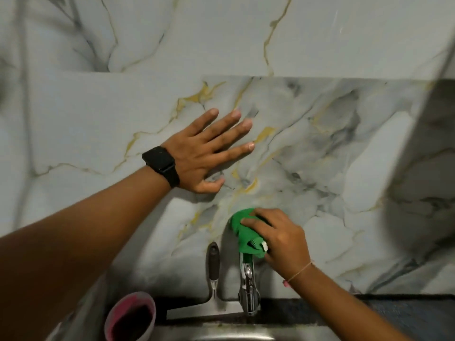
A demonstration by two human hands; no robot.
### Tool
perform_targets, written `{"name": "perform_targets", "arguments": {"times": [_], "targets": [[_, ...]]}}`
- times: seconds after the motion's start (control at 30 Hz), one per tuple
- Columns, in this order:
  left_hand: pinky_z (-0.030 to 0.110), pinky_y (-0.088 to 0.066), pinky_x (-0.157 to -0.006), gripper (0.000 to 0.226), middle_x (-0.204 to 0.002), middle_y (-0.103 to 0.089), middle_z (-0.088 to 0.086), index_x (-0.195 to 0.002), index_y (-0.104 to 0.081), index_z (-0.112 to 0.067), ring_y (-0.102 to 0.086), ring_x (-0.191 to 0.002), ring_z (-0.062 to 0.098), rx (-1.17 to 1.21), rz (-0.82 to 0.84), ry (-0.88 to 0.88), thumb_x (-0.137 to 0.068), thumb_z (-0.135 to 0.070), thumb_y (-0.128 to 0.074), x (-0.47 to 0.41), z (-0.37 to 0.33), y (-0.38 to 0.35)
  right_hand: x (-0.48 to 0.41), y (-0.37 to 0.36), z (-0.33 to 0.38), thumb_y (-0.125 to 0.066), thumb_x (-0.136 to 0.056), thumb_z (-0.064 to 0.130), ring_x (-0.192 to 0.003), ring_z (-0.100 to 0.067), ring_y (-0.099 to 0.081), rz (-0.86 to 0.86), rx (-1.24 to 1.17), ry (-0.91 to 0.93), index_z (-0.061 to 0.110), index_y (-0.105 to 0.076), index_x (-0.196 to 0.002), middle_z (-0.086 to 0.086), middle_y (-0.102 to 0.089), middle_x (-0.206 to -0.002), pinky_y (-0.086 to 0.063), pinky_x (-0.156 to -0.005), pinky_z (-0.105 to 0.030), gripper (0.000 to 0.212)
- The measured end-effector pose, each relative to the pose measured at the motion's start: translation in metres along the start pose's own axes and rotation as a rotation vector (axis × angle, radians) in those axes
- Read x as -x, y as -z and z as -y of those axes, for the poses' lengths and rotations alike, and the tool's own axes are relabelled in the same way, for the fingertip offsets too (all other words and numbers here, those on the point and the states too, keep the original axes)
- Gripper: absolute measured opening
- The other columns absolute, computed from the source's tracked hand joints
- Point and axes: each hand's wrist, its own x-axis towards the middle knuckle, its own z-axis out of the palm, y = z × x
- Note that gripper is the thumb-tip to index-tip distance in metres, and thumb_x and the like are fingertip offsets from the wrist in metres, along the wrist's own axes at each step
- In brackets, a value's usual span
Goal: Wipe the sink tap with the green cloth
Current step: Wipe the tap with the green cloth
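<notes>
Against marbled wall (123,114), right hand (283,239) wraps green cloth (243,230)

Right hand (280,238) presses green cloth (242,231) onto the tap (248,291).

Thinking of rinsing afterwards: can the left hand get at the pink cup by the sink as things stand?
Probably yes: the left hand rests flat on the marble wall, holding nothing, and the pink cup sits uncovered below its forearm.

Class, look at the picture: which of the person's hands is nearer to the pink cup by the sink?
The right hand, on the green cloth over the tap, up-right of the pink cup. The left hand rests higher, flat on the marble wall.
</notes>
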Motion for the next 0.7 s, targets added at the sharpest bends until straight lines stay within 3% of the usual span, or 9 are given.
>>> {"name": "perform_targets", "arguments": {"times": [0.07,0.17,0.27,0.33,0.4,0.43,0.5,0.6,0.7], "targets": [[0.051,-0.001,-0.128,0.083,-0.166,-0.028,0.017,-0.159,-0.03,-0.021,-0.022,-0.155,0.039,-0.015,0.004,-0.001,-0.087,-0.058,-0.042,0.0,0.0,0.001,0.018,-0.011,0.011,-0.075,-0.072,0.023,-0.093,-0.012,-0.066,-0.112,-0.271,-0.291,0.022,-0.075,-0.099,0.001,-0.072,-0.102,-0.056,-0.073,-0.025,0.028],[0.05,0.001,-0.128,0.082,-0.165,-0.028,0.017,-0.159,-0.03,-0.021,-0.022,-0.155,0.039,-0.04,0.008,-0.006,-0.088,-0.059,-0.039,-0.001,0.001,0.001,0.036,-0.03,0.023,-0.071,-0.076,0.002,-0.069,-0.001,-0.063,-0.286,-0.825,-0.749,0.03,-0.065,-0.082,0.007,-0.071,-0.076,-0.052,-0.059,-0.019,0.03],[0.05,0.002,-0.128,0.082,-0.165,-0.028,0.018,-0.16,-0.027,-0.021,-0.022,-0.154,0.04,-0.065,0.001,-0.013,-0.089,-0.06,-0.038,-0.001,0.0,0.0,0.044,-0.039,0.016,-0.076,-0.07,-0.013,-0.075,-0.015,-0.072,-0.312,-1.314,-1.11,0.023,-0.07,-0.083,0.005,-0.078,-0.079,-0.059,-0.061,-0.021,0.039],[0.05,0.001,-0.128,0.083,-0.166,-0.027,0.018,-0.16,-0.025,-0.021,-0.023,-0.154,0.04,-0.087,-0.007,-0.014,-0.089,-0.061,-0.039,-0.001,0.001,-0.001,0.047,-0.041,0.017,-0.079,-0.065,-0.002,-0.091,-0.029,-0.075,-0.252,-1.557,-1.288,0.011,-0.072,-0.101,-0.009,-0.08,-0.097,-0.064,-0.073,-0.039,0.039],[0.05,0.001,-0.128,0.084,-0.166,-0.027,0.018,-0.16,-0.025,-0.021,-0.024,-0.153,0.04,-0.113,-0.01,-0.014,-0.088,-0.062,-0.039,-0.001,0.001,0.0,0.048,-0.041,0.025,-0.078,-0.063,0.005,-0.102,-0.04,-0.071,-0.165,-1.692,-1.442,0.001,-0.068,-0.114,-0.022,-0.075,-0.11,-0.058,-0.088,-0.056,0.052],[0.05,0.001,-0.128,0.085,-0.166,-0.027,0.018,-0.16,-0.025,-0.021,-0.025,-0.153,0.041,-0.117,-0.01,-0.017,-0.088,-0.063,-0.039,0.0,0.0,0.0,0.048,-0.042,0.03,-0.077,-0.063,0.006,-0.102,-0.042,-0.071,-0.134,-1.747,-1.507,-0.002,-0.066,-0.118,-0.026,-0.073,-0.112,-0.057,-0.088,-0.058,0.057],[0.049,0.001,-0.128,0.085,-0.165,-0.028,0.019,-0.16,-0.025,-0.021,-0.026,-0.152,0.041,-0.123,-0.01,-0.022,-0.087,-0.063,-0.04,-0.001,0.0,0.0,0.044,-0.045,0.041,-0.076,-0.066,0.009,-0.094,-0.038,-0.073,-0.007,-1.878,-1.632,-0.006,-0.064,-0.122,-0.027,-0.073,-0.112,-0.062,-0.08,-0.052,0.06],[0.048,0.003,-0.128,0.086,-0.164,-0.03,0.019,-0.16,-0.025,-0.021,-0.027,-0.151,0.042,-0.154,-0.012,-0.024,-0.087,-0.063,-0.039,-0.002,0.001,-0.001,0.041,-0.05,0.055,-0.076,-0.074,0.019,-0.104,-0.036,-0.069,0.158,-1.968,-1.706,-0.003,-0.067,-0.121,-0.026,-0.068,-0.123,-0.06,-0.087,-0.046,0.053],[0.048,0.003,-0.128,0.086,-0.164,-0.031,0.02,-0.16,-0.026,-0.02,-0.028,-0.151,0.042,-0.157,-0.01,-0.029,-0.086,-0.063,-0.039,-0.001,0.001,0.0,0.045,-0.052,0.058,-0.08,-0.073,0.009,-0.1,-0.038,-0.073,-0.135,-1.75,-1.634,0.003,-0.073,-0.11,-0.025,-0.074,-0.112,-0.062,-0.082,-0.048,0.039]]}}
